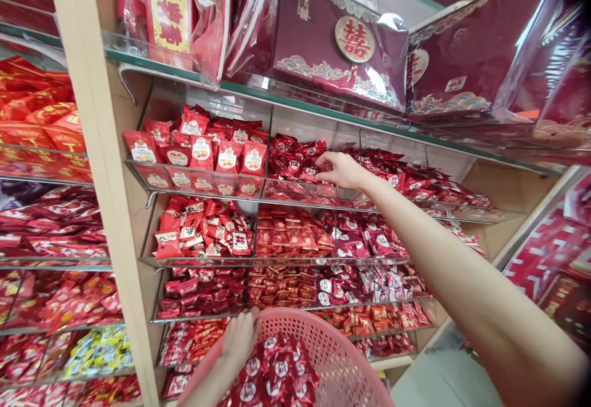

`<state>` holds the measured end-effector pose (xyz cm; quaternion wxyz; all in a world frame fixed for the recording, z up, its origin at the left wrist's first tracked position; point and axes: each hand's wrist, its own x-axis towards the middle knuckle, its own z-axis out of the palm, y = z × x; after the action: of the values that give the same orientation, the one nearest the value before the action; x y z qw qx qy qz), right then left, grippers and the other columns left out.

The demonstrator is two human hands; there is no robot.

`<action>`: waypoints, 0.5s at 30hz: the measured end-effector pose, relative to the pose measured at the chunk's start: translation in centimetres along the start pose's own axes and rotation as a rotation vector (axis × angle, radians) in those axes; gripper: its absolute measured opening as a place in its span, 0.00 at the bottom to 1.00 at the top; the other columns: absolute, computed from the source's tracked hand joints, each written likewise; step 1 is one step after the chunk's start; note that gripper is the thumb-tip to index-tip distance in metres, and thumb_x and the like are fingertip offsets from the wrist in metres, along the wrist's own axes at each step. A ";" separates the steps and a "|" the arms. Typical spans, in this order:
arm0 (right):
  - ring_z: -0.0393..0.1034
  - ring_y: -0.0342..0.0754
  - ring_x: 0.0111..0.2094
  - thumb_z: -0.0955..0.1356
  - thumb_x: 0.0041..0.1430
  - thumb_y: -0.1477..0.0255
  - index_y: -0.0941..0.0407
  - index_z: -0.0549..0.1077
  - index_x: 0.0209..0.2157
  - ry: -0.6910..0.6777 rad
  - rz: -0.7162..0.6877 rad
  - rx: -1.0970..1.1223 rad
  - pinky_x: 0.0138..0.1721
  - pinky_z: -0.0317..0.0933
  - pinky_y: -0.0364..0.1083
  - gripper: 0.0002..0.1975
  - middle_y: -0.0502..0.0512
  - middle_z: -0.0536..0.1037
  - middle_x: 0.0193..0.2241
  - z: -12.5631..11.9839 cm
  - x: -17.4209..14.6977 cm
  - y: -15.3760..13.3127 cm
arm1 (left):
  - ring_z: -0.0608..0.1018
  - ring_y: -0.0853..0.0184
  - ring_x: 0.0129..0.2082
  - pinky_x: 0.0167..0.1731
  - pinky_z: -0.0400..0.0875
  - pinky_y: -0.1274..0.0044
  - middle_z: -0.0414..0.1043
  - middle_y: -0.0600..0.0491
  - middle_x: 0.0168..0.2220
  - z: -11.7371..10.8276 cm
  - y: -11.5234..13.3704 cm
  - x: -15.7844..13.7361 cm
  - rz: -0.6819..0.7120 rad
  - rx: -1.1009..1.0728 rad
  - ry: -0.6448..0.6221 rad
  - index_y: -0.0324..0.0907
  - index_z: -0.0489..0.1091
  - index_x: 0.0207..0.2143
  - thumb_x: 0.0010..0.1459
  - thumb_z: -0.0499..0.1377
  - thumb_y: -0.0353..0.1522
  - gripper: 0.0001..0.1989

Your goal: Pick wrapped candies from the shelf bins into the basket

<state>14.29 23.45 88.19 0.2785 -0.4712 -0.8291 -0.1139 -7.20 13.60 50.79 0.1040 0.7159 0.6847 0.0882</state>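
My left hand (240,336) is closed over the rim of a pink perforated plastic basket (341,339), low in the view. Inside the basket lies a heap of dark red candy packets (281,368) with round white labels. My right hand (341,170) reaches into a compartment on the upper tray, its fingertips at similar dark red packets (293,164). Its thumb and forefinger are apart, with no packet visibly held between them. Left of that compartment stand brighter red cookie packets (202,151) with white labels.
Above my right hand runs a glass shelf edge (240,90) bearing maroon gift bags (318,44) in clear plastic. Lower trays hold gold-printed red packets (293,234) and other wrapped sweets. A wooden upright (99,167) separates the left shelves, where yellow packets (99,351) sit low.
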 end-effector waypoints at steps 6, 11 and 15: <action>0.68 0.46 0.39 0.72 0.42 0.72 0.62 0.71 0.46 -0.123 -0.010 0.023 0.41 0.61 0.43 0.26 0.58 0.75 0.42 2.1 2.3 1.1 | 0.74 0.59 0.44 0.43 0.66 0.71 0.72 0.43 0.45 -0.1 0.0 -0.1 -0.002 -0.004 -0.010 0.39 0.63 0.53 0.63 0.42 0.33 0.20; 0.67 0.43 0.34 0.70 0.43 0.74 0.62 0.71 0.46 -0.096 -0.079 -0.004 0.38 0.60 0.42 0.24 0.55 0.75 0.36 2.3 2.5 0.9 | 0.76 0.59 0.42 0.39 0.67 0.72 0.73 0.44 0.42 -0.6 0.2 -0.2 0.005 -0.017 -0.005 0.40 0.64 0.51 0.62 0.43 0.33 0.19; 0.64 0.41 0.29 0.69 0.43 0.72 0.63 0.70 0.46 0.003 -0.121 0.044 0.35 0.59 0.42 0.24 0.54 0.74 0.33 2.0 1.7 1.0 | 0.76 0.59 0.40 0.38 0.67 0.72 0.74 0.45 0.42 -0.5 0.1 -0.1 0.008 -0.021 0.010 0.40 0.65 0.49 0.62 0.44 0.33 0.18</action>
<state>13.78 26.10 87.47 0.2825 -0.4137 -0.8581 -0.1128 -7.20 13.53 51.31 0.1077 0.7172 0.6813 0.0994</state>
